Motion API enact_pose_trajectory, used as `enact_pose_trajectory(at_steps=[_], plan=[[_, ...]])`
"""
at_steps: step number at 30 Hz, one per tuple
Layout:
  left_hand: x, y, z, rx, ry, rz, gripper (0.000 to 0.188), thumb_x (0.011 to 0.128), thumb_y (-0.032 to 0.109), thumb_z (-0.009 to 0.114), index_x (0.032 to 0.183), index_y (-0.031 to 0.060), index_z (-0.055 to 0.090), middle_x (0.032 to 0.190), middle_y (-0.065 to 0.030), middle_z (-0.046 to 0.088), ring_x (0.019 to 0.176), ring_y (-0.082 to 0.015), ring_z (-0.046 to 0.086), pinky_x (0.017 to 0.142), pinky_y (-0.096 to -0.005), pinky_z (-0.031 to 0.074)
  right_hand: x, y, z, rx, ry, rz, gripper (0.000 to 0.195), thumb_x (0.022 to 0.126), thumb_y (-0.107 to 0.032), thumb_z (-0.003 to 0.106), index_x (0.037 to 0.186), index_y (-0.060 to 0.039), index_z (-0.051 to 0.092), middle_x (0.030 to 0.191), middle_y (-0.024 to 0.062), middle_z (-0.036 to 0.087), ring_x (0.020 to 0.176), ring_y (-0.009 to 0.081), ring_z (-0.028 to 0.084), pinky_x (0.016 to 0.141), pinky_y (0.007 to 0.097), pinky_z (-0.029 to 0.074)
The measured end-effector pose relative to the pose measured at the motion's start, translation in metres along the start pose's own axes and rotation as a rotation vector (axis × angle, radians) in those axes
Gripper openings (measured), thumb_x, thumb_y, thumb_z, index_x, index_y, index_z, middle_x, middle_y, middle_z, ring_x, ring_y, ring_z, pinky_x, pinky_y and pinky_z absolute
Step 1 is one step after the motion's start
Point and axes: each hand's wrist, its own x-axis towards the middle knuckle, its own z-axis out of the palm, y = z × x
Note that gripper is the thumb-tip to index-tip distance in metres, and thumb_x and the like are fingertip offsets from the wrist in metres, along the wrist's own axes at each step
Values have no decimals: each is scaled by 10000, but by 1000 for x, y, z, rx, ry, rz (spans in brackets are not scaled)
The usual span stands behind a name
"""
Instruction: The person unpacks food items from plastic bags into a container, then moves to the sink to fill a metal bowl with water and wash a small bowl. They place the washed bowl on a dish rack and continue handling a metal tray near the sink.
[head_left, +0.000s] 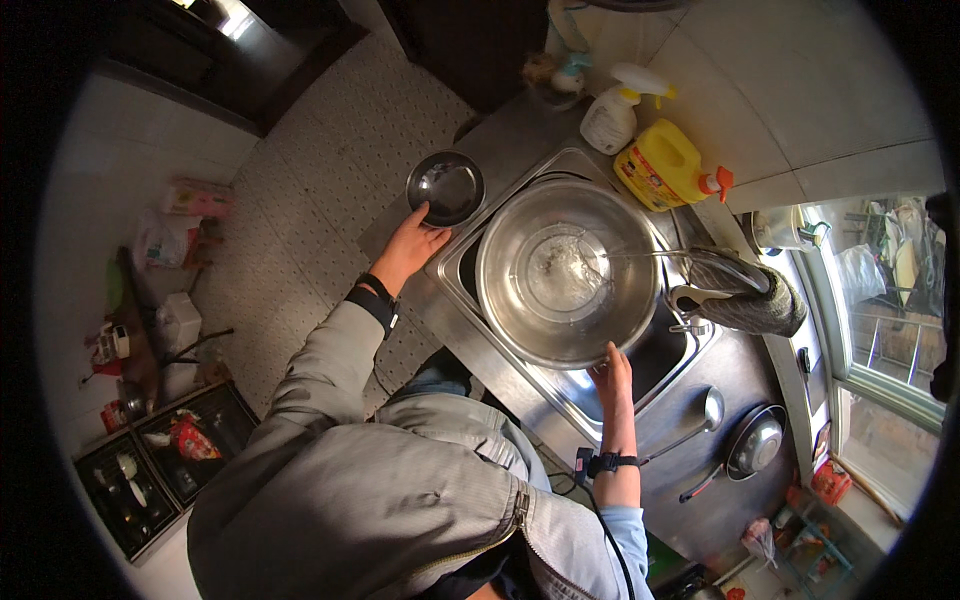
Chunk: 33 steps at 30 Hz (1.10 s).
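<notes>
A large stainless steel basin (504, 300) sits over the sink (660, 375), and water runs into it in a thin stream from the faucet (679, 256). Clear, rippling water (566, 262) covers its bottom. My right hand (613, 375) grips the basin's near rim, its fingers partly hidden. To the left, a smaller dark metal bowl (448, 187) rests at the steel counter's edge. One digit of my left hand (409, 247) lies over that bowl's near rim, while the others are against its outside. Both wrists wear black straps.
Behind the basin stand a white spray bottle (611, 120) and a yellow pump jug (660, 165). A cloth (772, 304) hangs by the faucet. A ladle (709, 411) and a small pan (756, 442) lie on the right of the counter (675, 495). A gas stove (180, 450) is at lower left.
</notes>
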Motion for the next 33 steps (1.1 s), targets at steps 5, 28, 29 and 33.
enact_pose_trajectory(at_steps=[5, 28, 29, 33], plan=[[11, 0, 11, -58, -31, 16, 512, 1106, 288, 628, 1502, -1, 480, 1538, -191, 530, 1403, -315, 538, 1190, -467, 491, -19, 1, -17, 29, -12, -5, 297, 1084, -366, 672, 1257, -126, 645, 1008, 33, 738, 867, 189, 734, 735, 345, 608], [-107, -31, 149, 1290, -149, 966, 907, 849, 304, 939, 1561, 34, 447, 1393, -145, 615, 1221, -242, 619, 1037, -404, 529, -182, 69, -101, -109, 604, -269, 589, 1049, -251, 716, 1563, -37, 523, 1294, 105, 718, 1082, 188, 726, 812, 297, 616], [-113, -39, 154, 1384, -126, 1109, 953, 816, 308, 965, 1567, 42, 442, 1381, -153, 616, 1198, -254, 629, 1018, -414, 542, -183, 76, -113, -182, 693, -300, 545, 1044, -241, 709, 1529, -36, 569, 1325, 113, 710, 1089, 191, 727, 820, 307, 612], [-136, -51, 162, 1743, -21, 1320, 1063, 751, 360, 1009, 1588, 73, 420, 1332, -140, 595, 1187, -280, 606, 1010, -444, 541, -187, 93, -145, -679, 1049, -355, 587, 975, -252, 725, 1499, -25, 591, 1388, 190, 680, 1152, 325, 715, 1024, 448, 551]])
